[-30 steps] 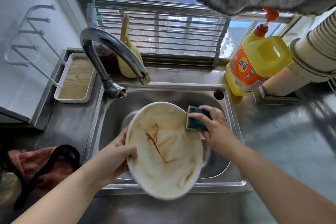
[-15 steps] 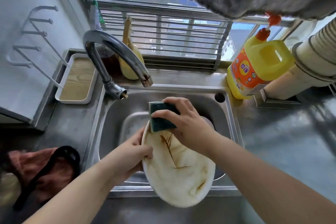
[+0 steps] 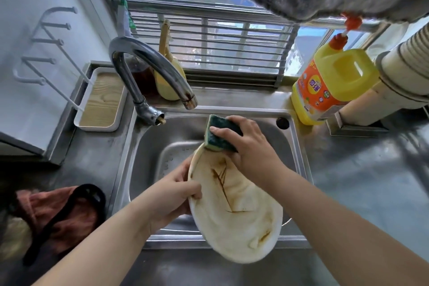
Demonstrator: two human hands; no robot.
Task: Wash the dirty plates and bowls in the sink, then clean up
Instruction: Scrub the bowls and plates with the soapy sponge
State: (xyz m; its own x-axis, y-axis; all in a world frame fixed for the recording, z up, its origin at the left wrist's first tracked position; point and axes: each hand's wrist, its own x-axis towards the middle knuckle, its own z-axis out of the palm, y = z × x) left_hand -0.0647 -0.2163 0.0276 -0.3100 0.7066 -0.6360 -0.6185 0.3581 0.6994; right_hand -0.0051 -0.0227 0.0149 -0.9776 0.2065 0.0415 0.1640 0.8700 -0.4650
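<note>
Both our hands work over the steel sink (image 3: 299, 153) — our left hand (image 3: 171, 195) grips the brown-streaked white oval plate (image 3: 234, 213) by its rim, our right hand (image 3: 248, 146) clamps a green sponge (image 3: 217, 136) against its far edge.

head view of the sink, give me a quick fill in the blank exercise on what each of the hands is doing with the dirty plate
1. The right hand presses a green ____ against the far rim of the stained white plate.
2. The ____ hand grips the plate's near-left rim.
3. The plate is held tilted over the stainless steel ____.
4. The yellow detergent jug stands to the ____ of the curved chrome tap.

Missing words: sponge; left; sink; right
</note>
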